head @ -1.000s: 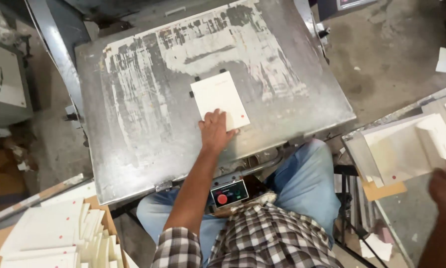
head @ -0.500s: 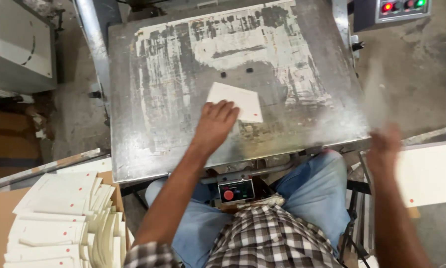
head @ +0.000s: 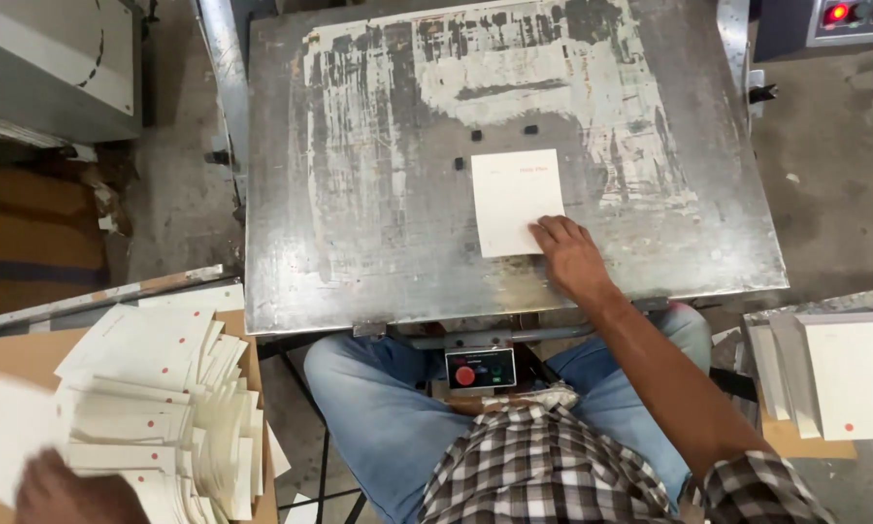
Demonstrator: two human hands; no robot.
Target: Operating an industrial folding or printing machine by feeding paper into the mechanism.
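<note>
my right hand (head: 567,254) rests flat, fingers on the white card's (head: 516,202) near right corner; card's long axis runs away from me.

Right hand (head: 570,257) presses a white card (head: 514,201) on the metal plate (head: 378,194); left hand (head: 63,490) touches stacked cards (head: 155,408).

The table (head: 378,243) was worn, scratched metal with dull patches; the card (head: 514,199) on it was smooth matt white paper, like the stacked cards (head: 155,408).
</note>
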